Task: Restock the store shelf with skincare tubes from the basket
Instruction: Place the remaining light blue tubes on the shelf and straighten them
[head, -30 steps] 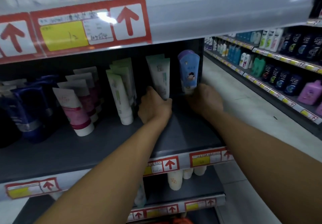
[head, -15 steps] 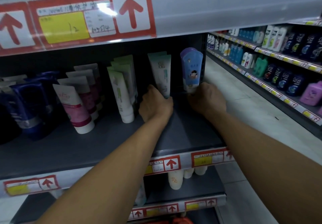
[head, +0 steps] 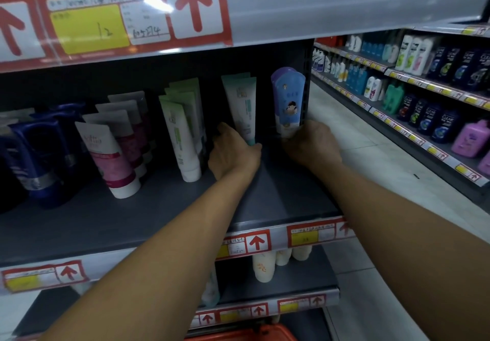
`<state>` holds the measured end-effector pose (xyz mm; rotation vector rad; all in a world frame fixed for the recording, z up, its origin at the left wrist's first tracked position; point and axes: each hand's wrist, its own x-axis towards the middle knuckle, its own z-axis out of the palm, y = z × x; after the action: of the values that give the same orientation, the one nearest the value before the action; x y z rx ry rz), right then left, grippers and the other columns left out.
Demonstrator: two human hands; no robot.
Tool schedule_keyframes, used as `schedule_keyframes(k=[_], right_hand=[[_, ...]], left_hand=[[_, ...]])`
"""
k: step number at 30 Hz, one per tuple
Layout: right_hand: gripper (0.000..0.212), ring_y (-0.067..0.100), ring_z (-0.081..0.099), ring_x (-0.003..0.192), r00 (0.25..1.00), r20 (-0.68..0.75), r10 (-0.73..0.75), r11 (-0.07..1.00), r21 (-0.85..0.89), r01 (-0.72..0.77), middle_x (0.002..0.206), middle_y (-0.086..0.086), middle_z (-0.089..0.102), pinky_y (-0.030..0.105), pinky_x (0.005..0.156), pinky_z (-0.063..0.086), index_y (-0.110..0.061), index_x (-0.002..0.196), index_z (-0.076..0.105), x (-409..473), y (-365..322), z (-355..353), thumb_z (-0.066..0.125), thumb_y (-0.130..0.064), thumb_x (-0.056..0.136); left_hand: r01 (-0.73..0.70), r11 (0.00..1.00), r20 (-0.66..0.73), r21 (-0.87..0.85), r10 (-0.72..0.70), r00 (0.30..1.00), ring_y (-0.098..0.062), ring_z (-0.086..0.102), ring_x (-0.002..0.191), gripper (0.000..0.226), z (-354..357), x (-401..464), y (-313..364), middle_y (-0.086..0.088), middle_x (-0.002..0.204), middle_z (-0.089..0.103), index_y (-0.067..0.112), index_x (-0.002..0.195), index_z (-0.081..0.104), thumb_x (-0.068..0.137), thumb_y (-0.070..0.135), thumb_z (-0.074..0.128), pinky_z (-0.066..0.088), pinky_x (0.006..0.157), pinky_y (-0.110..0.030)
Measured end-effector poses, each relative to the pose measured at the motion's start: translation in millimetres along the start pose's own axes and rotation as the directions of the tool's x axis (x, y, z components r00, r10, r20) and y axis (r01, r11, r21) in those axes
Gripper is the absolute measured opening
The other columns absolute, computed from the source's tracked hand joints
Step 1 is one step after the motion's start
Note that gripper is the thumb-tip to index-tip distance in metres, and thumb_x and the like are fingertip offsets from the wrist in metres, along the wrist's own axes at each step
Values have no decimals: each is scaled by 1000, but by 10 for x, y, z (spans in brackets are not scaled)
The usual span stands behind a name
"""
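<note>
Setting two tubes upright at the back right of the dark grey metal shelf [head: 278, 197]; best done by seating each cap flat on the shelf before letting go, since tall soft tubes standing on small caps probably tip at a nudge; worth keeping the labels facing forward and lining each tube up with its own row.

Left hand [head: 233, 155] reaching deep over the shelf, knuckles up, fingers curled round the capped base of the white and pale green skincare tube [head: 242, 107], which stands cap down and leans a little to the left; another tube of the same kind just behind it.

Right hand [head: 310, 147] alongside, close to the shelf's right end, fingers curled round the bottom of the blue and lilac plastic tube with a cartoon figure [head: 289, 101], upright against the back; both forearms stretched forward, roughly parallel, wrists low near the shelf surface.

Orange plastic basket [head: 254, 334] only partly visible at the bottom edge, below the shelves; contents not visible. To the left, a row of white and green tubes [head: 183, 139], then white and pink tubes [head: 114, 155].
</note>
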<state>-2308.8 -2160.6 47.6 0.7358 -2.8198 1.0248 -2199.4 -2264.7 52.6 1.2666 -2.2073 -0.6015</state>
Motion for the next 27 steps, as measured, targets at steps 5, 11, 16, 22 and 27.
schedule_keyframes(k=[5, 11, 16, 22, 27], right_hand=[[77, 29, 66, 100, 1000, -4, -20, 998, 52, 21, 116, 13, 65, 44, 83, 59, -10, 122, 62, -44, 22, -35, 68, -63, 67], [46, 31, 54, 114, 993, 36, -111, 991, -72, 113, 119, 16, 57, 36, 87, 50, -11, 113, 66, -279, 34, -160, 67, -45, 82], [31, 29, 52, 118, 982, 102, -160, 977, -128, 173, 122, 14, 57, 31, 81, 42, -15, 110, 67, -609, -17, -249, 67, -33, 86], [30, 29, 59, 103, 979, 98, -181, 974, -122, 193, 117, 12, 56, 36, 79, 52, -12, 109, 65, -1056, -187, -446, 66, -31, 86], [18, 35, 61, 91, 959, 31, -282, 950, -129, 284, 104, 15, 61, 37, 68, 49, -10, 93, 63, -1505, -375, -510, 61, -26, 84]], left_hand=[[-3, 998, -5, -64, 2, 1000, -36, 54, 129, 98, -74, -85, 10, -16, 150, 42, 8, 149, 26, 78, 37, 87, 50, 91, -43], [-94, 994, 111, -49, 99, 989, -34, 53, 128, 80, -219, -245, -40, -15, 145, 44, 10, 143, 35, 83, 31, 84, 48, 93, -37], [-246, 969, 152, -38, 249, 957, -29, 53, 127, 64, -436, -475, -140, -10, 140, 51, 14, 138, 46, 85, 26, 79, 46, 93, -33], [-323, 944, 202, -62, 329, 923, -23, 60, 120, 53, -862, -764, -335, -3, 132, 62, 19, 136, 54, 87, 29, 71, 52, 95, -34], [-329, 942, 176, -69, 336, 925, -26, 63, 112, 49, -1292, -1048, -569, -1, 126, 65, 23, 130, 61, 81, 29, 68, 53, 86, -33]])
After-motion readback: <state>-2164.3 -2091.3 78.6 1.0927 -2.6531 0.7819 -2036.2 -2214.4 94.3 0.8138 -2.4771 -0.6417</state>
